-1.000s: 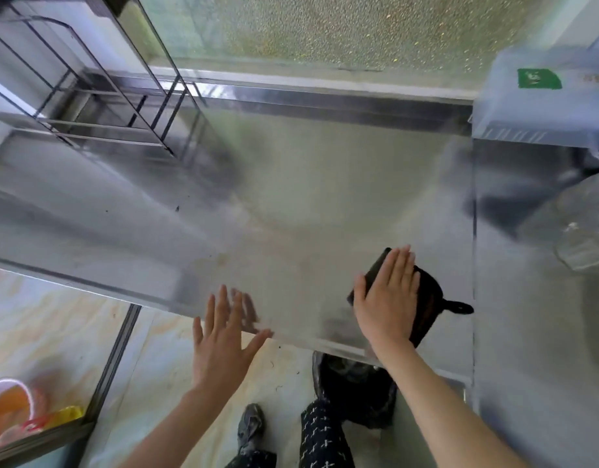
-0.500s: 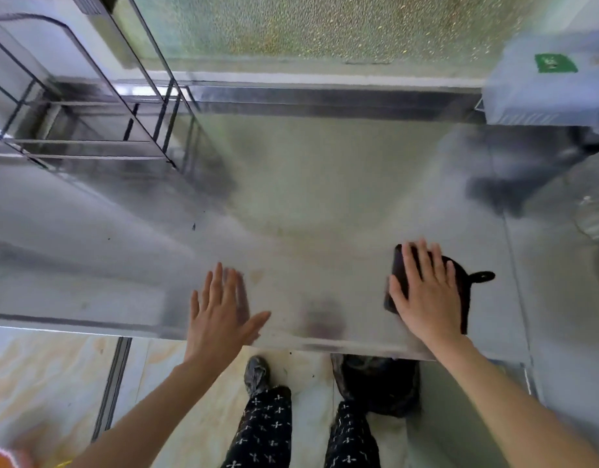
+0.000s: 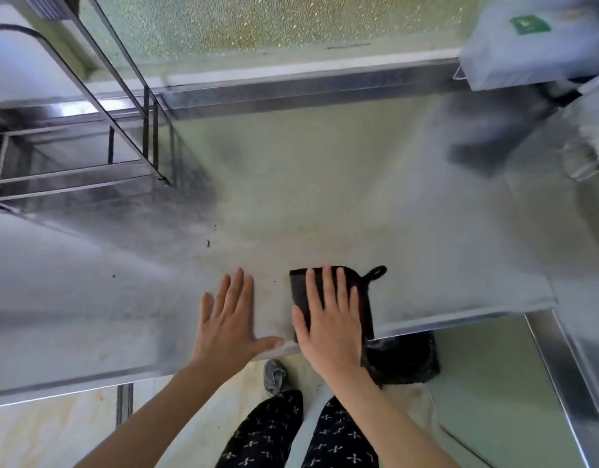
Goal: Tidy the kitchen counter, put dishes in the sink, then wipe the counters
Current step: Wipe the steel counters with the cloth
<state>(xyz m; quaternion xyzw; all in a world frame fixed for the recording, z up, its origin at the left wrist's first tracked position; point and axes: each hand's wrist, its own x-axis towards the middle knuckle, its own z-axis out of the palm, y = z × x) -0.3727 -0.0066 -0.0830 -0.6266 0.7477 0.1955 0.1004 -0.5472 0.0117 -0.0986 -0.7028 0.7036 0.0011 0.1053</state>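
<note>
The black cloth (image 3: 299, 290), a dark square with a small loop at its far right corner, lies on the steel counter (image 3: 325, 204) under the right hand (image 3: 328, 327), whose straight, spread fingers press it. The left hand (image 3: 228, 320) lies flat just beside, fingers splayed. The counter's front edge runs under both palms; past the fingertips steel runs to the back lip, a wire rack (image 3: 88, 157) far left.

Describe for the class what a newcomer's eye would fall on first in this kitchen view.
First come the two hands at the near edge of the steel counter: the right hand lies flat on a black cloth, and the left hand rests flat on the bare metal beside it. Next is the dark wire rack at the back left, below a frosted window.
</note>
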